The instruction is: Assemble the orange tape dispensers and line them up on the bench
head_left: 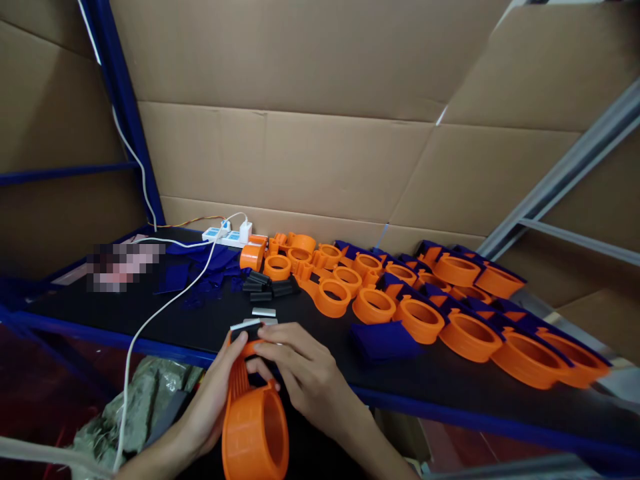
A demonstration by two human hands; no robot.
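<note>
An orange tape dispenser (pixel 253 427) is held up in front of the table edge, its ring end toward me. My left hand (pixel 215 393) wraps its handle from the left, with the thumb on the head. My right hand (pixel 310 370) pinches the other side of the head, around a black piece (pixel 251 331) there. A toothed metal blade (pixel 245 325) shows along the top of the head. Just beyond lies a flat metal strip (pixel 263 312) on the black tabletop. Farther back is a small pile of black pieces (pixel 260 287). Some fingertips are hidden behind the dispenser.
Several orange dispensers (pixel 333 297) fill the middle and right of the table (pixel 320 333), many with blue parts. A blue piece (pixel 385 340) lies near the front edge. A white power strip (pixel 227 237) sits behind; its white cable (pixel 165 310) crosses the left side. Cardboard (pixel 300 153) walls the back.
</note>
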